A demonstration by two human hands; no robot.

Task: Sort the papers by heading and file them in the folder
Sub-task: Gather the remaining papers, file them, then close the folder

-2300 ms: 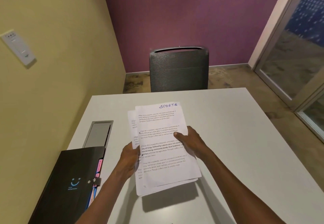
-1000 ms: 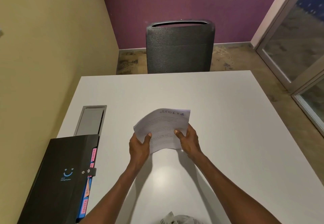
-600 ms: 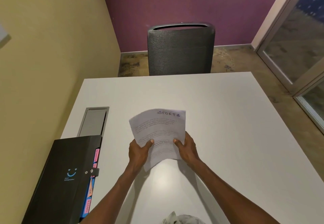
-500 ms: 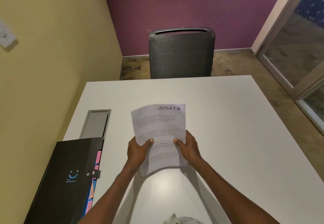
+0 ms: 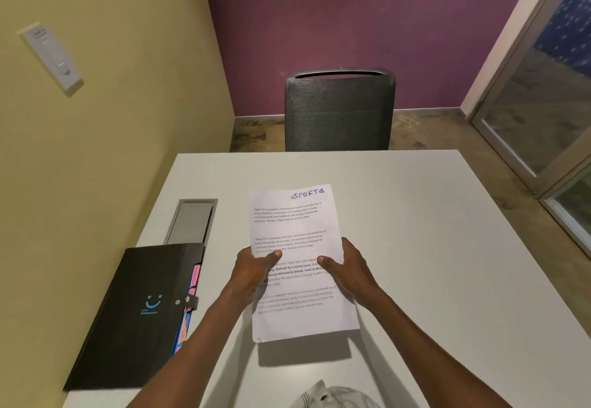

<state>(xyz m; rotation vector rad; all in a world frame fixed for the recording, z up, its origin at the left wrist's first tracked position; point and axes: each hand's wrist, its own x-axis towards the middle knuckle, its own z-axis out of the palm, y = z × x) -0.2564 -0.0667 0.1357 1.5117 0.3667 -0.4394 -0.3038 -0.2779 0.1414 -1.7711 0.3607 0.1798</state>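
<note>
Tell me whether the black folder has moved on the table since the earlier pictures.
No. The black folder still lies just below the grey hatch at the table's left edge.

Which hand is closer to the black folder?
The left hand. It grips the left edge of the papers, a short gap to the right of the folder. The right hand grips the papers' right edge, farther from the folder, with the sheets in between.

White papers headed "SPORTS", held raised at center; closed black folder with colored tabs lay flat at 9 o'clock.
</note>
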